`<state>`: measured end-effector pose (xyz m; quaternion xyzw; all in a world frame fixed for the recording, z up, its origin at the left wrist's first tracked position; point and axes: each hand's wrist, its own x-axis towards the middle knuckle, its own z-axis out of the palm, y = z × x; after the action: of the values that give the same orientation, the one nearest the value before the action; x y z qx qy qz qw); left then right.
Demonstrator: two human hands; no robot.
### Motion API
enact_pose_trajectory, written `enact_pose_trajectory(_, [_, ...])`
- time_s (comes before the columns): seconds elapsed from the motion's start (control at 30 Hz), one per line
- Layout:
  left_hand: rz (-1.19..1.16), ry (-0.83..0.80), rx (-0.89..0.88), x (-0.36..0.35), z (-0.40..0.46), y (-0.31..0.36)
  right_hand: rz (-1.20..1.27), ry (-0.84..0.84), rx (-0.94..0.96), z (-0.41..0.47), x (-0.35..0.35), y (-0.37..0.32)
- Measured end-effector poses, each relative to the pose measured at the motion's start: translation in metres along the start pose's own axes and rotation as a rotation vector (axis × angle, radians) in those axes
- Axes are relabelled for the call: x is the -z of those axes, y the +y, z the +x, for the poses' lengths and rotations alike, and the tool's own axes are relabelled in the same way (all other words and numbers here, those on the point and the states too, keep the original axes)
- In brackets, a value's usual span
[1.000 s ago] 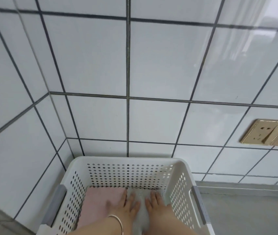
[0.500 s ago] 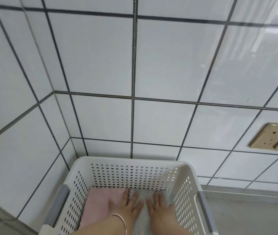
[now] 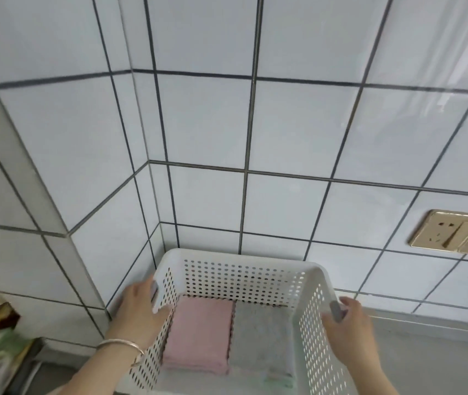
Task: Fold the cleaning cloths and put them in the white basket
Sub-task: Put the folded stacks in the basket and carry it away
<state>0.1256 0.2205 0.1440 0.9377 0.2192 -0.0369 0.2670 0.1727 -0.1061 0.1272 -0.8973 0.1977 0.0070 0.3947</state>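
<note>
White perforated basket is being gripped at 9 and 3 o'clock | left hand, right hand closed on handles, seemingly for moving | pink cloth, grey cloth are lying folded inside

basket in wall corner | two folded cloths side by side inside | hands on both sides

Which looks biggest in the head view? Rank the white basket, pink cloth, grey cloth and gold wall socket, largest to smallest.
1. white basket, clearly largest.
2. pink cloth and grey cloth: alike in size, so no ranking between them.
3. gold wall socket: looks smallest, though cut off by the frame edge and farther from the camera, so unsure.
</note>
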Motion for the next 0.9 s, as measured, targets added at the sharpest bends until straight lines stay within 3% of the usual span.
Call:
enact_pose_trajectory(0.1, [0.03, -0.008, 0.012, 0.0, -0.005, 0.0, 0.294, -0.184, -0.168, 0.005, 0.003, 0.0])
enact_pose_trajectory(0.17, [0.047, -0.013, 0.029, 0.002, -0.005, 0.001, 0.334, -0.211, -0.213, 0.007, 0.005, 0.006])
enact_pose_trajectory(0.3, [0.075, -0.041, -0.028, 0.006, -0.019, 0.01, 0.295, -0.201, -0.244, 0.002, 0.026, 0.015])
enact_pose_trajectory(0.53, [-0.127, -0.054, -0.059, 0.0, -0.071, 0.027, 0.371, -0.164, -0.264, -0.03, 0.087, 0.049])
enact_pose_trajectory(0.9, [-0.186, -0.097, -0.272, -0.022, -0.142, 0.081, 0.429, 0.028, -0.299, -0.109, 0.173, 0.126])
